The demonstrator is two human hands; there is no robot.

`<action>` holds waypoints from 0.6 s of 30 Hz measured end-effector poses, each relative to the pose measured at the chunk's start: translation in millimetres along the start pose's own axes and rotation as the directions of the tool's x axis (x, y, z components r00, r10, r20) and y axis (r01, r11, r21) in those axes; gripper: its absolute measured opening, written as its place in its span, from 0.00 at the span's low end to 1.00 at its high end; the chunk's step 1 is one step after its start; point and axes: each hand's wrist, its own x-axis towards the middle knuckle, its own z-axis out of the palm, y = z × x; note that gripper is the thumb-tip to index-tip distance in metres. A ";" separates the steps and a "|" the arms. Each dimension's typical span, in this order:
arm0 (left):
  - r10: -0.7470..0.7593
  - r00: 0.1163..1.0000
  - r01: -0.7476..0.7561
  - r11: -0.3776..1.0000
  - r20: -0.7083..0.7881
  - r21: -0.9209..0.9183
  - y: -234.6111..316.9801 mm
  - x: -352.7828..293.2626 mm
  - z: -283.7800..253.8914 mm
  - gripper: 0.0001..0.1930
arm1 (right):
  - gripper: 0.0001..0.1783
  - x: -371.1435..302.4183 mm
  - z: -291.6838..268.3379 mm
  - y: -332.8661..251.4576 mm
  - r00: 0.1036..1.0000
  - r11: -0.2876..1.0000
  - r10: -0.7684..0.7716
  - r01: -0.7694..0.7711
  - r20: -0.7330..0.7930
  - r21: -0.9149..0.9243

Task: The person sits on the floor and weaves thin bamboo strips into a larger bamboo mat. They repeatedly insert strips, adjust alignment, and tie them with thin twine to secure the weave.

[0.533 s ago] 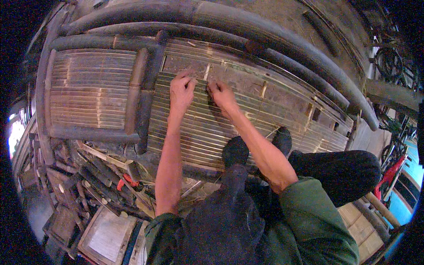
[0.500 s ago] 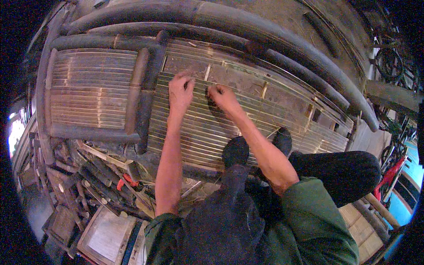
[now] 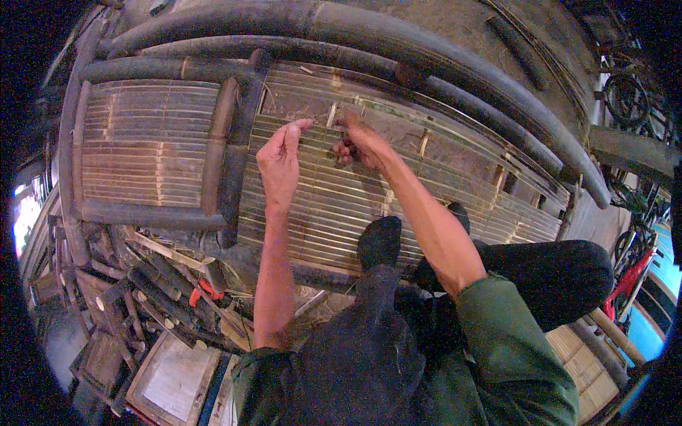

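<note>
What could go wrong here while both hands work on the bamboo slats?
The left hand and right hand pinch at thin strips on the bamboo slat panel, so splinters or sharp edges may cut the fingers. The feet rest on the slats, which might crack or shift. Loose bamboo offcuts nearby could cause tripping.

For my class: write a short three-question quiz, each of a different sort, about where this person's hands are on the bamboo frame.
1. True or false: both hands are on the slatted bamboo panel.
2. Which lies left of the left hand? A) dark bamboo crosspiece B) a metal bucket C) a coil of rope
3. Fill in: the red-handled tool lies among bamboo ____.

Key: 1 true; 2 A; 3 offcuts. The right hand hides what it pinches.
</note>
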 end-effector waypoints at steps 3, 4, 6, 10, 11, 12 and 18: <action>-0.042 0.997 0.038 0.998 -0.070 -0.058 4.0 -3.5 3.3 0.18 | 0.35 4.0 13.5 -9.3 0.984 0.971 0.159 -0.141 0.077 -0.194; -0.107 0.987 0.085 0.980 -0.122 -0.178 4.1 -7.2 2.2 0.18 | 0.35 1.5 20.8 -15.5 0.974 0.938 0.219 -0.192 0.065 -0.288; -0.218 0.966 0.135 0.881 -0.136 -0.454 5.9 0.3 22.8 0.21 | 0.33 42.1 -21.5 19.0 0.995 0.976 -0.017 0.037 0.099 -0.214; -0.299 0.949 0.194 0.807 -0.103 -0.557 -2.7 -35.1 1.6 0.23 | 0.33 -10.9 17.9 23.9 0.994 0.990 -0.095 0.099 -0.047 0.098; -0.278 0.954 0.185 0.842 -0.115 -0.507 2.6 -43.3 11.2 0.23 | 0.32 -20.7 23.3 17.0 0.999 0.966 0.027 -0.034 0.030 0.256; -0.258 0.959 0.178 0.873 -0.120 -0.454 10.3 -50.2 20.9 0.22 | 0.31 -25.8 29.2 14.0 0.983 0.899 0.134 -0.173 0.122 0.402; -0.357 0.931 0.343 0.928 -0.076 -0.148 26.4 -63.1 30.9 0.20 | 0.16 2.5 38.2 3.0 0.960 0.803 0.080 -0.223 0.270 0.553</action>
